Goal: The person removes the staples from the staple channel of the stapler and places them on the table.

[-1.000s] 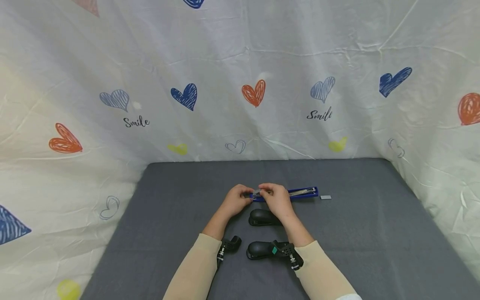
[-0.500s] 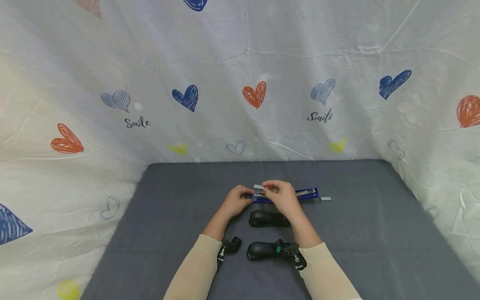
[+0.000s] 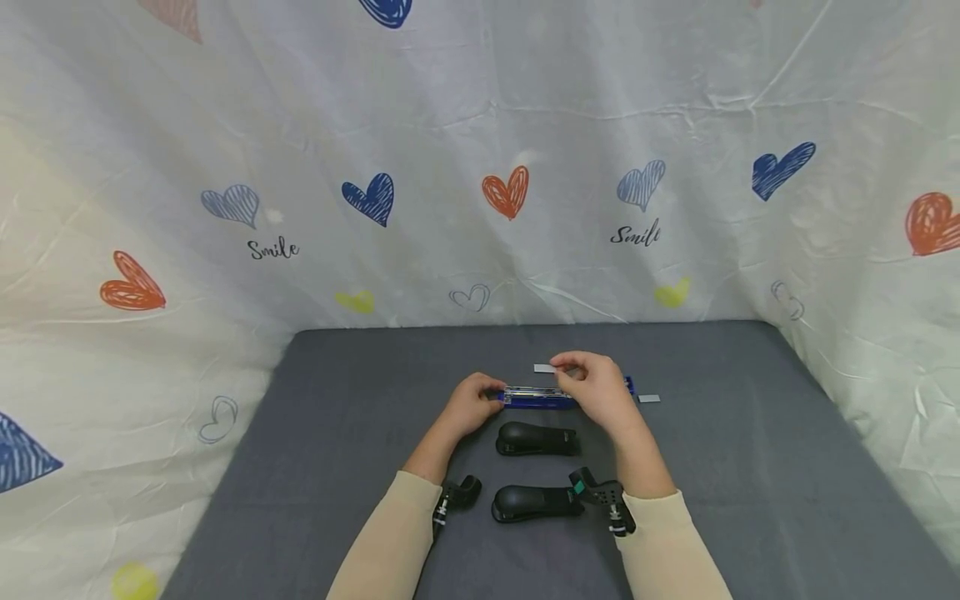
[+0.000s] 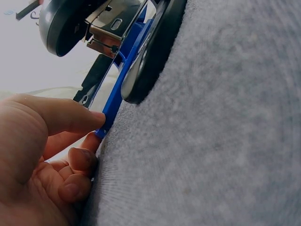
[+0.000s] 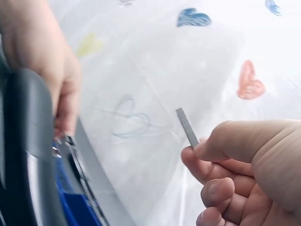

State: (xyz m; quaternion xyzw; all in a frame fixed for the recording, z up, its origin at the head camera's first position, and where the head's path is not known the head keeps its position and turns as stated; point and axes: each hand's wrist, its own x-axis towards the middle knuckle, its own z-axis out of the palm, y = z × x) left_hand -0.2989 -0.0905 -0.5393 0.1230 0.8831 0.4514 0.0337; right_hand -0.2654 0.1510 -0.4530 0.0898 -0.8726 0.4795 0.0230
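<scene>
A blue stapler (image 3: 538, 401) lies opened out on the table, its metal magazine showing. My left hand (image 3: 474, 403) pinches the stapler's left end between thumb and fingers; the left wrist view shows the thumb on the blue base (image 4: 114, 101). My right hand (image 3: 597, 388) is raised over the stapler's right part and hides some of it. Between its thumb and index finger it pinches a strip of staples (image 5: 187, 127), whose free end points left in the head view. A second staple strip (image 3: 648, 398) rests on the table just beyond the blue stapler's right end.
Two black staplers lie in front of the blue one: one close by (image 3: 537, 439), another stapler (image 3: 534, 503) nearer my body, beside the right wrist camera (image 3: 600, 492). A white curtain (image 3: 420, 267) with printed hearts hangs behind the grey table (image 3: 360, 367).
My right hand has lifted away from the stapler's left part and moved right, carrying the staple strip. The left hand stays at the stapler's end.
</scene>
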